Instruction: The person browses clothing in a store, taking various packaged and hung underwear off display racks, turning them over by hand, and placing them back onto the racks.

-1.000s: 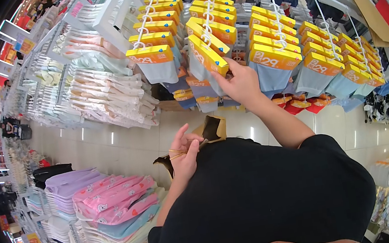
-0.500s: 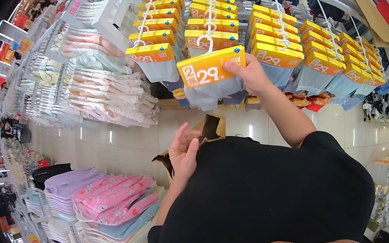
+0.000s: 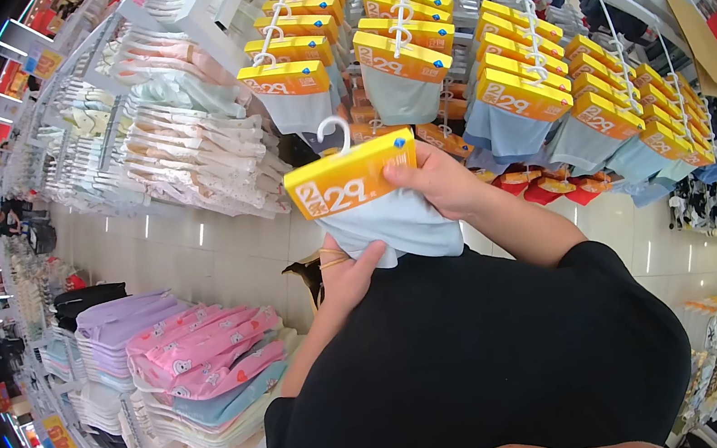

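Observation:
A pack of pale blue garments (image 3: 400, 223) with a yellow-orange card header marked 29 and a white hook is off the rack, in front of my body. My right hand (image 3: 444, 182) is closed on the right end of its header, thumb on the front. Below, my left hand (image 3: 349, 273) is at the lower left of the cloth. Its thumb lies over the front and its fingers are hidden behind, pinching the fabric. A thin tan band circles this hand. Beside it, a brown paper bag (image 3: 316, 274) shows only in part.
Several rows of similar packs (image 3: 404, 57) hang on white prongs ahead. Light baby clothes (image 3: 194, 160) hang on a rack at left. Folded pink patterned garments (image 3: 202, 351) and lilac ones (image 3: 130, 325) are on hangers at lower left. A cardboard piece (image 3: 699, 39) stands at right.
The pack has come down and left from the rack toward my body in my right hand. My left hand, open and apart before, now touches its cloth. The paper bag is more covered.

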`<state>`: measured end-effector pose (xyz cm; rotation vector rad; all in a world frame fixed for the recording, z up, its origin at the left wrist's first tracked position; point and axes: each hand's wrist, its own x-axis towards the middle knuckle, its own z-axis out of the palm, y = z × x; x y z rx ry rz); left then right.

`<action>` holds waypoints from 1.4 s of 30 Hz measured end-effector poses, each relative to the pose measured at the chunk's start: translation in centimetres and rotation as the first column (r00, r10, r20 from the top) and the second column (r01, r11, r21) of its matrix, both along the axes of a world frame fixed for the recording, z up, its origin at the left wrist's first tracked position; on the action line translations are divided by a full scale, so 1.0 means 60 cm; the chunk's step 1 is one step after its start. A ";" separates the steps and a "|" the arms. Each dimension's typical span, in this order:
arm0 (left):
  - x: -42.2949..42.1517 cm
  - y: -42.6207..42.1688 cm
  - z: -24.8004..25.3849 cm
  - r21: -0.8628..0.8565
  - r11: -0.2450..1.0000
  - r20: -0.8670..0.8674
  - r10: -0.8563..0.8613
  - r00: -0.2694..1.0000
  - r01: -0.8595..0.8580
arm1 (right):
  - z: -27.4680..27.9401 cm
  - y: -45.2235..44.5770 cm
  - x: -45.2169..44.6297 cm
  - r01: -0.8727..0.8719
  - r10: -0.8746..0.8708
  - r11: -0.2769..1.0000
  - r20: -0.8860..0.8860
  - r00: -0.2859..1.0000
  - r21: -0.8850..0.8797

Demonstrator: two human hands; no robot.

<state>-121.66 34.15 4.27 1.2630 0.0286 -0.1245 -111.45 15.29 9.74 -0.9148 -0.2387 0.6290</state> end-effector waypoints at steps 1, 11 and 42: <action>0.003 -0.005 0.002 0.005 1.000 -0.006 0.024 1.000 -0.024 | -0.001 -0.001 -0.002 -0.014 0.016 0.999 0.058 0.998 -0.032; 0.006 0.008 -0.049 0.136 0.985 0.059 0.095 0.994 -0.103 | 0.026 -0.055 0.021 -0.147 0.123 0.989 0.676 0.726 -0.021; 0.006 0.000 0.001 0.088 0.996 0.089 0.012 0.996 -0.020 | -0.205 -0.027 0.081 0.526 -0.457 0.697 0.263 0.850 -0.488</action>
